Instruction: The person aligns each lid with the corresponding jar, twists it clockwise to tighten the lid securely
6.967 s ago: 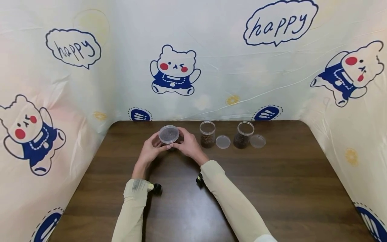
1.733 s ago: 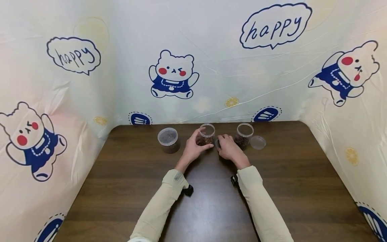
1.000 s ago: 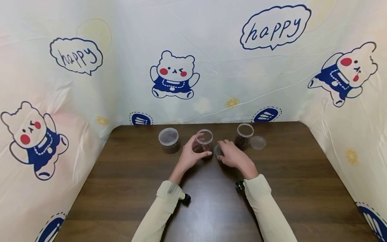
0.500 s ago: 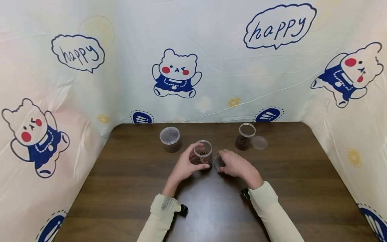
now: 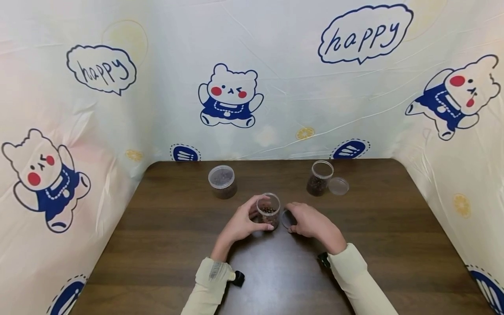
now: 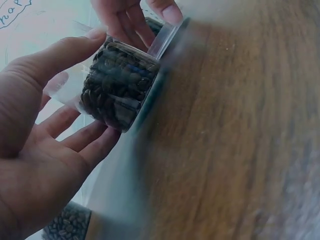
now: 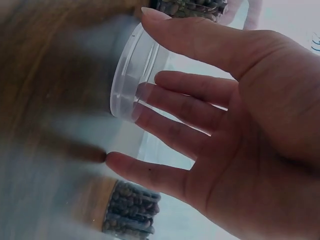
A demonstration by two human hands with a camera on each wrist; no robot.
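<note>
Left hand [image 5: 242,222]: curled round the middle jar [image 5: 268,214], closed only as far as its width, with thumb on the near side and fingers behind; lower middle of the head view.
Middle jar: clear, uncapped, upright, part-filled with brown beans; a little right of and below the centre of the head view, upper left in the left wrist view.
Right hand [image 5: 313,222]: half open, holding the near lid [image 5: 289,218] by its rim between thumb and fingertips, with the lowest finger spread apart from it in the right wrist view.
Near lid: clear, round, just right of the middle jar in the head view; hard to tell whether touching it.
Left jar [image 5: 222,181]: wider, capped, dark inside; just left of and below centre.
Right jar [image 5: 320,178]: uncapped, upright, holding dark beans; right of centre.
Far lid [image 5: 338,186]: flat on the table [image 5: 197,280], just right of the right jar.
Table: dark brown, wood-grained; across the lower half.
Backdrop [image 5: 283,96]: pale, printed with bears, "happy" bubbles and orange slices; across the upper half and down both sides.
Sleeves [image 5: 210,282]: pale, at the bottom edge.
</note>
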